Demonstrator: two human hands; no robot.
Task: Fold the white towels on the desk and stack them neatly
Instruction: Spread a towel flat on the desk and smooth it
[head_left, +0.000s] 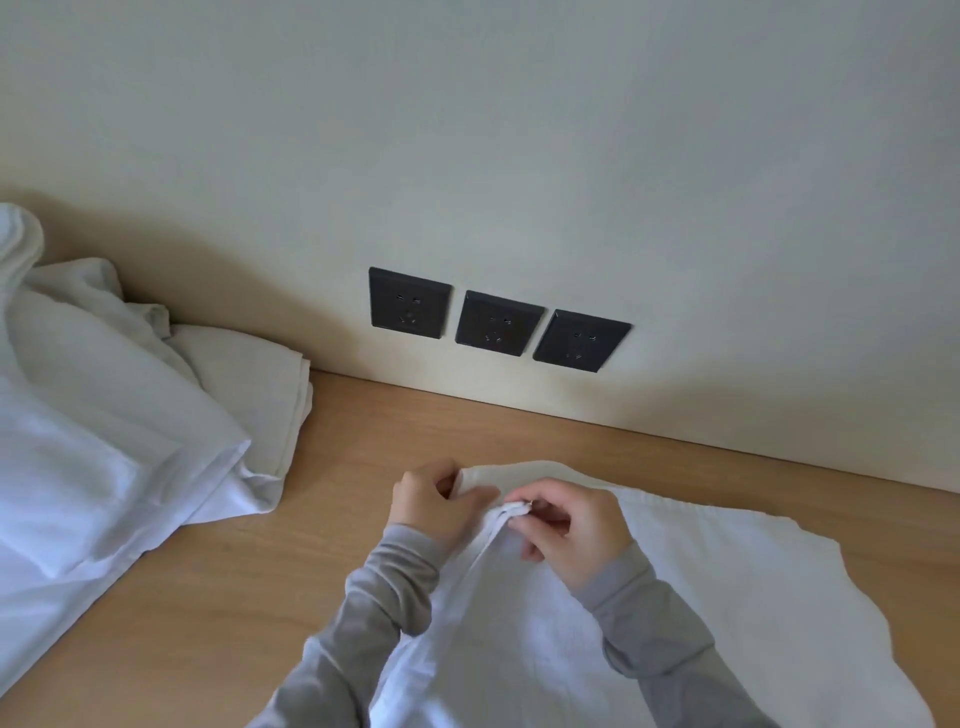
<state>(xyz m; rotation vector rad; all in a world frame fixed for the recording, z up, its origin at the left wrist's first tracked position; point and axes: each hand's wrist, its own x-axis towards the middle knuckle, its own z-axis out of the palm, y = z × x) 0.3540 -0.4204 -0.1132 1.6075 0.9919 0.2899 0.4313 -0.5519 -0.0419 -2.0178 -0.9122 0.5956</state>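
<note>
The left hand (436, 501) and right hand (571, 525) each pinch the towel's (727, 571) bunched edge at twelve o'clock, seemingly catching uneven layers, so the fold could skew.

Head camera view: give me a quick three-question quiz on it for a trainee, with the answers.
1. True or false: the left hand and right hand both pinch the spread towel.
2. How many wall sockets are above the desk?
3. The heap of other towels lies: A, left of the hands; B, right of them; C, under them.
Key: 1 true; 2 three; 3 A.
</note>
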